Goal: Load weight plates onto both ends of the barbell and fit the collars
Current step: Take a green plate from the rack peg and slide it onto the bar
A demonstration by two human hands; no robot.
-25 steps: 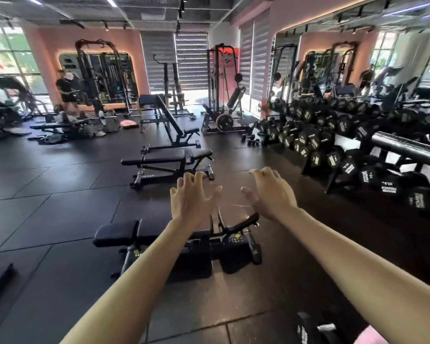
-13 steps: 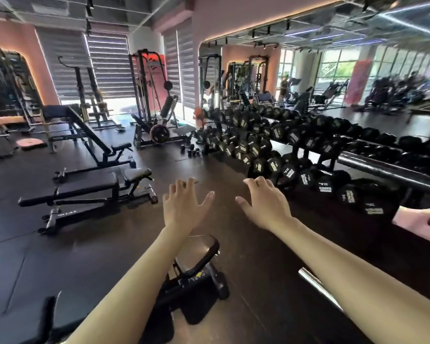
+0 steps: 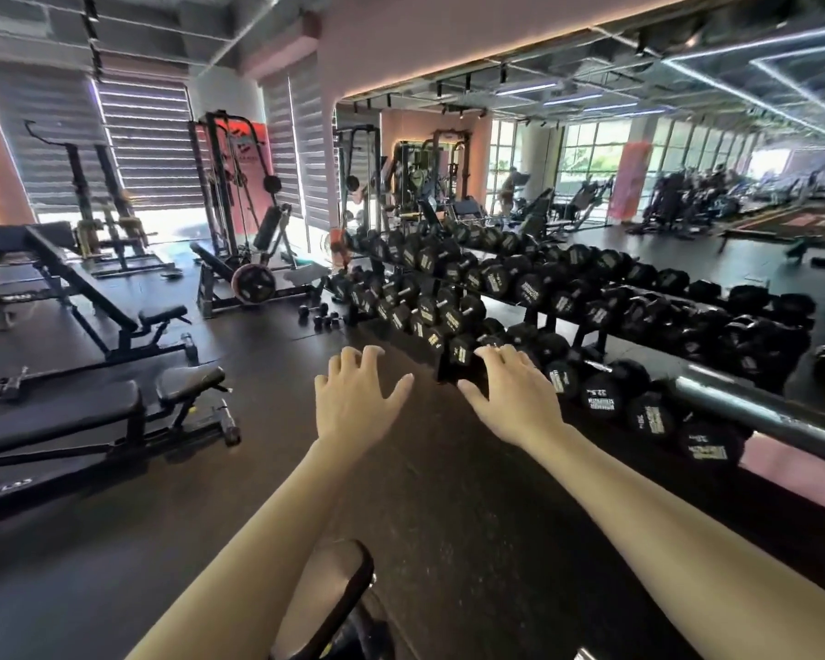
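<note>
Both arms stretched forward, palms down, over dark rubber floor (image 3: 448, 493). Left hand (image 3: 353, 397) empty, fingers spread. Right hand (image 3: 510, 397) empty, fingers spread, just beside the left. Barbell (image 3: 758, 412): grey steel shaft at right edge, well right of the right hand, untouched. Dumbbell rack (image 3: 567, 297) beyond the hands, along a mirror. Flat bench (image 3: 67, 421) to the left. No plates or collars identifiable near the bar

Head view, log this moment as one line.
left hand: open, empty | right hand: open, empty | barbell: right, untouched | plates: not loaded
</note>
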